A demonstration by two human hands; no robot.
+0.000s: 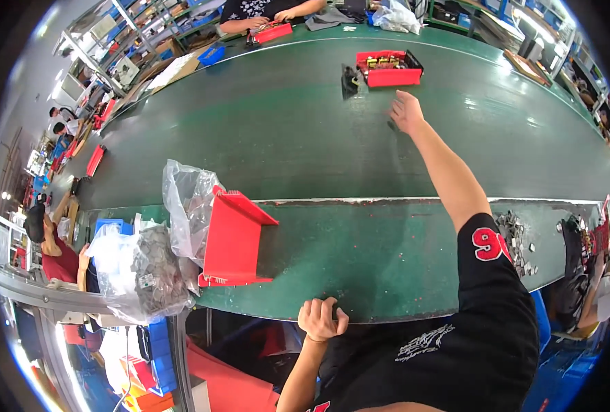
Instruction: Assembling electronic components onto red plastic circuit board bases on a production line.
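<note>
Red housing [385,78] near right fingers [401,101]

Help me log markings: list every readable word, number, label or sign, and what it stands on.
Black sleeve: large red-and-white numerals, not copied here.
Shirt front: small white script, too blurred to read.
Shirt across the table: white print, no legible text.

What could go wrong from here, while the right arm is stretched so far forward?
The right hand, stretched well forward, might grip the red box poorly and tilt it. It could also bump the black piece beside the box. The black sleeve is near loose grey pieces, so it might sweep some aside.
</note>
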